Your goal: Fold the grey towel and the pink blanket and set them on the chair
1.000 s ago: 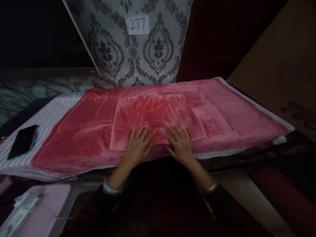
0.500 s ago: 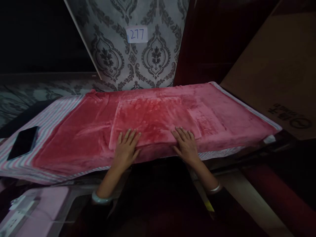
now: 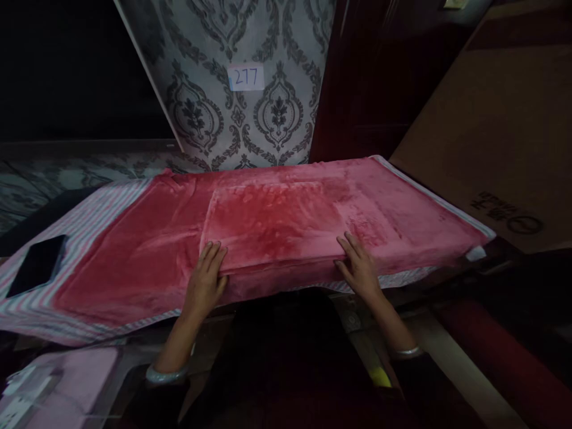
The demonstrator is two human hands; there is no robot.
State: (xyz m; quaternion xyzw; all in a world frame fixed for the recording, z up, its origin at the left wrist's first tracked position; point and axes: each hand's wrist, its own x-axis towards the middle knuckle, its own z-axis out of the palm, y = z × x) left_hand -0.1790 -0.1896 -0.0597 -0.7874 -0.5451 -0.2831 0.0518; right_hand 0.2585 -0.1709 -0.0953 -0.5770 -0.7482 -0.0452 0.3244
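Note:
A folded rectangle of pink plush cloth [image 3: 272, 214] lies flat, its near edge close to me. Beneath it spreads a larger pink plush blanket [image 3: 138, 256], which hangs over the near edge of the surface. My left hand [image 3: 204, 280] rests at the near left corner of the folded cloth, fingers stretched forward and thumb apart. At the near right corner, my right hand [image 3: 361, 268] touches the cloth with fingers extended and its thumb along the edge. Both hands appear open, with nothing gripped.
A striped cloth [image 3: 89, 220] shows under the blanket, with a phone [image 3: 38, 265] on it at the left. A cardboard box [image 3: 500, 131] stands at the right. At lower left, a power strip [image 3: 27, 396] lies on a pink surface [image 3: 84, 381]. A paper marked 277 [image 3: 245, 77] is on the wall.
My hands have moved apart, left hand leftward and right hand rightward, from the near part of the folded cloth to its near corners. The view has shifted slightly.

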